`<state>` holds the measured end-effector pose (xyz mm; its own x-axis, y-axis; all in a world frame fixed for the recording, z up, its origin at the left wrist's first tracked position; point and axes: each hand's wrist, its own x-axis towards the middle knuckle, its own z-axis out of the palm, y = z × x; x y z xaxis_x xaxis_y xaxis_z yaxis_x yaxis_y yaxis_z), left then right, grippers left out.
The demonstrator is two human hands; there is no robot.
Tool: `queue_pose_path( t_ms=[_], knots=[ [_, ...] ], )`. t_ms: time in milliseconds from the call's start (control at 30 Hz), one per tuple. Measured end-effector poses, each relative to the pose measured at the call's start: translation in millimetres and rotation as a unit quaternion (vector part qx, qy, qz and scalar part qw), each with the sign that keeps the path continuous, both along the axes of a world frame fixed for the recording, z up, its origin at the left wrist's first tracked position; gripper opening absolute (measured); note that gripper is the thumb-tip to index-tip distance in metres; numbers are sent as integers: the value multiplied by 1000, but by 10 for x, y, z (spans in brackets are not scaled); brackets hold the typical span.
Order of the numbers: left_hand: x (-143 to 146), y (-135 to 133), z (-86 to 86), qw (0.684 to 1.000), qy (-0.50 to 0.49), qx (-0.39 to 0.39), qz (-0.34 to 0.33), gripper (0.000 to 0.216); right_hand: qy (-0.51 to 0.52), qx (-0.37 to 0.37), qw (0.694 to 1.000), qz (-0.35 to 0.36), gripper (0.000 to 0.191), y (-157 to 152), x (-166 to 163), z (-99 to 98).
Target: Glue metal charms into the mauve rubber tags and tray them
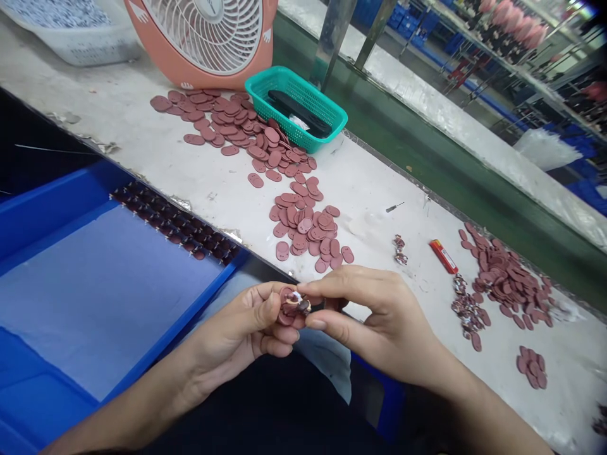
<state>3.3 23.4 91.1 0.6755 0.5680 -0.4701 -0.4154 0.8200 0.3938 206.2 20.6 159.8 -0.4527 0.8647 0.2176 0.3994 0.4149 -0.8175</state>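
Between my two hands, in front of the table edge, is a small painted figurine (300,304) in brown and white, with a dark red oval base (286,315) against it. My left hand (251,319) pinches the oval base between thumb and fingers. From the other side, the thumb and forefinger of my right hand (374,313) close on the figurine. Fingers hide part of both pieces, so I cannot tell whether they are joined. The nearest loose pieces are a pile of dark red oval bases (308,221) on the table just beyond my hands.
On the left, a blue tray (222,278) holds rows of small dark pieces. A green basket (332,136) and an orange fan (165,57) stand at the back. Rightward lie a red-and-white box (443,256), small figurines (467,309), more oval bases (502,272) and a thin pointed tool (391,208).
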Motion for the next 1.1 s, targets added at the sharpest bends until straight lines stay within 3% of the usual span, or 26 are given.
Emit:
queue_pose_path(
  t_ms=[233,867,1000,1100],
  knots=[
    [22,-26,15,1000,3,-17,18,36,46,-16,999,-8,4,-37,-66,-96],
    [-22,-19,-56,999,15,-25,30,37,69,-74,995,-17,2,17,-117,-190],
    [-59,3,-137,1000,10,15,1,62,57,-25,998,-15,7,43,-112,-190],
    [-94,1,-178,996,69,31,47,70,10,79,995,-54,11,21,-160,-243]
  ],
)
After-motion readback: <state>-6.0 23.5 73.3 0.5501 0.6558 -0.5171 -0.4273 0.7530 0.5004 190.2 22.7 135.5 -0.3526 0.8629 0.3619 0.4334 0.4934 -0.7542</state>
